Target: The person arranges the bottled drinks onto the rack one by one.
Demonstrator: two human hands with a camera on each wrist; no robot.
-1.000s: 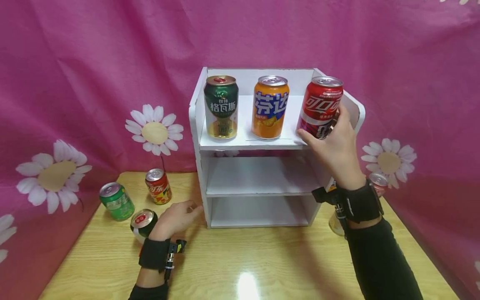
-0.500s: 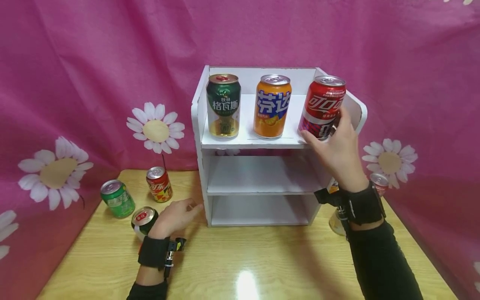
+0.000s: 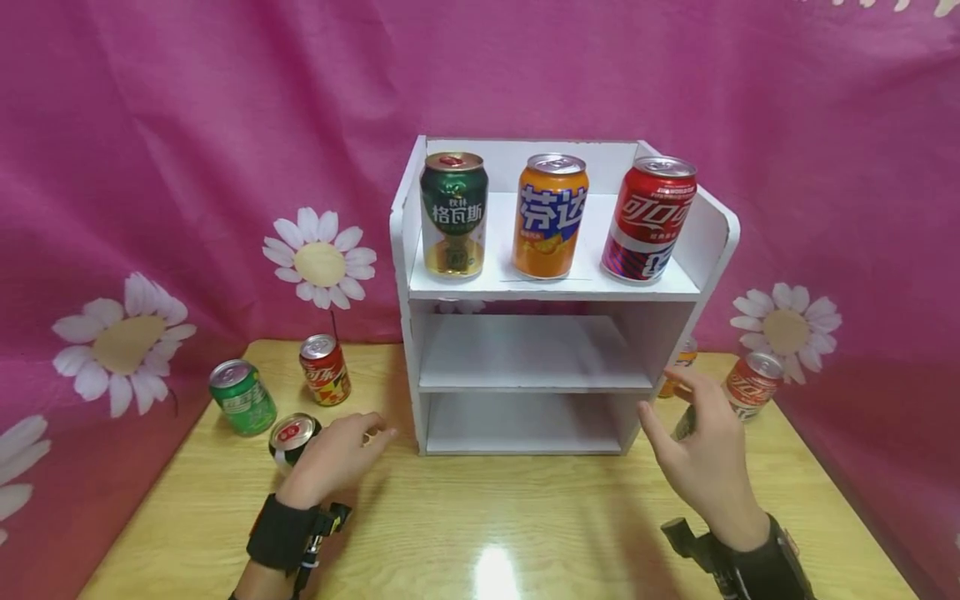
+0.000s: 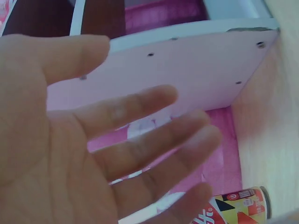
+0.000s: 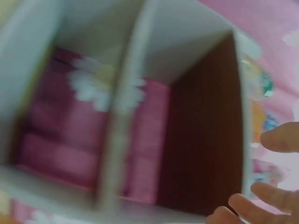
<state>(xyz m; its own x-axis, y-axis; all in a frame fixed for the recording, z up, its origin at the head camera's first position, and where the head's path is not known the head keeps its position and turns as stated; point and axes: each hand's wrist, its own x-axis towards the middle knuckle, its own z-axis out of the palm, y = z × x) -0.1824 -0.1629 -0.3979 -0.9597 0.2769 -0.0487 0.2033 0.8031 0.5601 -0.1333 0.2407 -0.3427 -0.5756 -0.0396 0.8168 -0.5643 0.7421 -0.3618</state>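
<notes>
Three cans stand upright in a row on the top of a white shelf unit (image 3: 480,387): a green and gold kvass can (image 3: 454,218), an orange Fanta can (image 3: 551,218) and a red Coca-Cola can (image 3: 649,221). My right hand (image 3: 708,450) hovers in front of the unit's lower right side with thumb and fingers parted, holding nothing. Over the table left of the unit is my left hand (image 3: 335,457), fingers loosely bent around nothing. It partly covers a dark can with a red-marked lid (image 3: 292,439). In the left wrist view its palm (image 4: 56,163) shows bare.
A green can (image 3: 243,398) and a red cola can (image 3: 326,371) stand at the table's back left. Right of the shelf are another red can (image 3: 752,385) and an orange can (image 3: 686,354), partly hidden. Pink flowered cloth (image 3: 225,100) hangs behind.
My right hand has let go of the Coca-Cola can, which stays on the top shelf, and has come down and toward me. The left hand has shifted slightly left and down.
</notes>
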